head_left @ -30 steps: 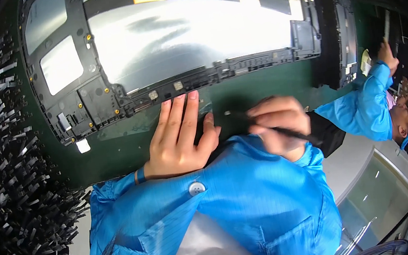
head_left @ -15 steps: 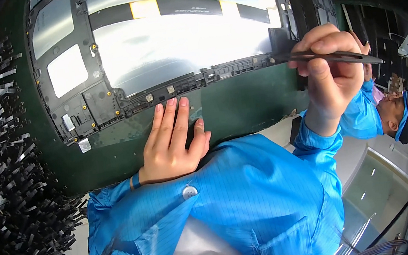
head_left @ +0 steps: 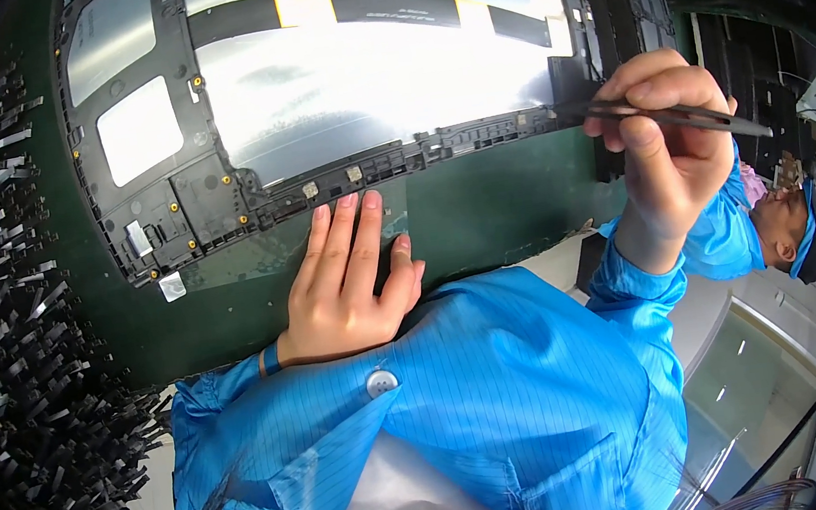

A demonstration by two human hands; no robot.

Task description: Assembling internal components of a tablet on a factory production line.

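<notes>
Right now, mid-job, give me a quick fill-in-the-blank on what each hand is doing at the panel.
1. The left hand lies flat on the ____ mat.
2. The right hand grips black ____, tips at the black frame.
3. The panel's middle is shiny ____ sheet metal.
4. Both sleeves are ____.

Missing words: green; tweezers; silver; blue

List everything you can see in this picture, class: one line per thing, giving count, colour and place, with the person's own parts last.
Panel assembly: one, black frame around a silvery sheet, top centre on the mat.
Work mat: one, dark green, under the panel.
Clear film strip: one, see-through, along the panel's lower edge.
Flat strips: many, black, heaped at left.
Tweezers: one, black, in the right hand.
Co-worker: one, blue coat and cap, far right.
Left hand: flat on the mat and film.
Right hand: raised, fingers pinching the tweezers.
</notes>
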